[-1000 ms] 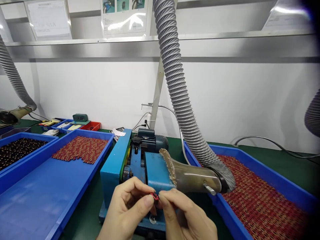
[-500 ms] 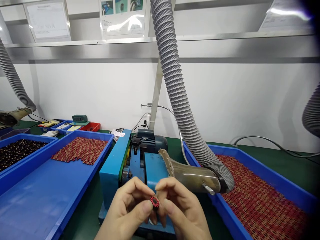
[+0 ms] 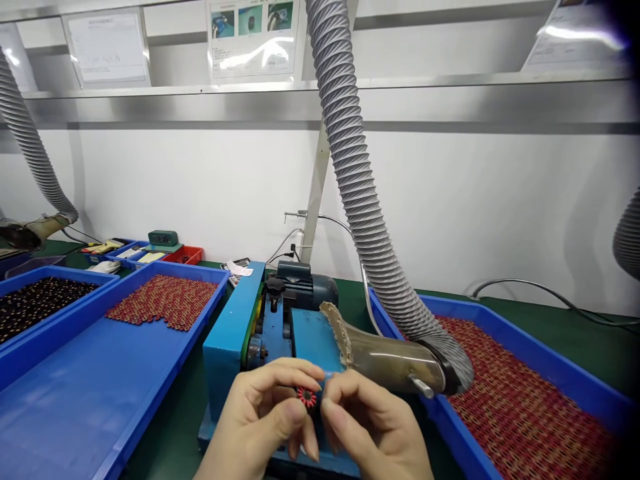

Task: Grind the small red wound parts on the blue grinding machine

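Note:
A small red wound ring coil is pinched between the fingertips of my left hand and my right hand. Both hands are closed on it, low in the middle of the view. They hover just in front of a blue bench machine with a dark motor at its back. A grey ribbed extraction hose comes down from above and ends in a metal nozzle beside the machine, right of my hands.
A blue tray full of red coils lies at the right. Another blue tray at the left holds a patch of red coils at its far end. Further left is a tray of dark coils. Small bins and a clock stand behind.
The coil has been turned in my fingers, from edge-on to face-on. My hands have stayed in front of the machine, and the view has tilted slightly.

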Demonstrator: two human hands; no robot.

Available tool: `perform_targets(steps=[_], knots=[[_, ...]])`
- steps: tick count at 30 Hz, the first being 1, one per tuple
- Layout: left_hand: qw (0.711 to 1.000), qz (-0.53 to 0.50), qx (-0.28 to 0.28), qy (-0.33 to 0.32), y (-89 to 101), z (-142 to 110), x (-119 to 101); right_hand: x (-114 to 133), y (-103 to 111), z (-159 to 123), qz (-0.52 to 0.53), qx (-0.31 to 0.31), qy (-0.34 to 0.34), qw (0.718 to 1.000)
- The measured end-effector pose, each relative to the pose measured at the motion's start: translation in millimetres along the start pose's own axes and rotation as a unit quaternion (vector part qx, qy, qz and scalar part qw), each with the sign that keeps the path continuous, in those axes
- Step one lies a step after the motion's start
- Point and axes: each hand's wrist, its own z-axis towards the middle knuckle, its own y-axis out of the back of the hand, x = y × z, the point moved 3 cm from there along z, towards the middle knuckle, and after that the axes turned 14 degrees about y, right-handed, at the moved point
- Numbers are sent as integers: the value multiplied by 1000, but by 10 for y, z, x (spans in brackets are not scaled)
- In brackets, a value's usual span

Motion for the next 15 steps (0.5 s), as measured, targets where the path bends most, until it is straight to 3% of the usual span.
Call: perform_targets(steps=[3,5,7,9,12,13,15], knots=[[999,-30,33,-5,20,26,45,-11,54,16,-49,46,-13,998],[997,-53,55,-1,35,45,75,5,93,16,-93,37,-4,995],[995,-56,85,13,42,60,96,27,126,6,-142,5,26,989],[994,-29,102,39,42,66,105,48,110,4,-161,19,78,984],[992,10,79,94,42,47,102,57,-1,23,-70,125,130,981],[992,14,69,106,38,35,97,45,-31,35,-12,140,108,984],[991,12,69,113,18,10,87,-12,-54,61,119,99,-3,988]])
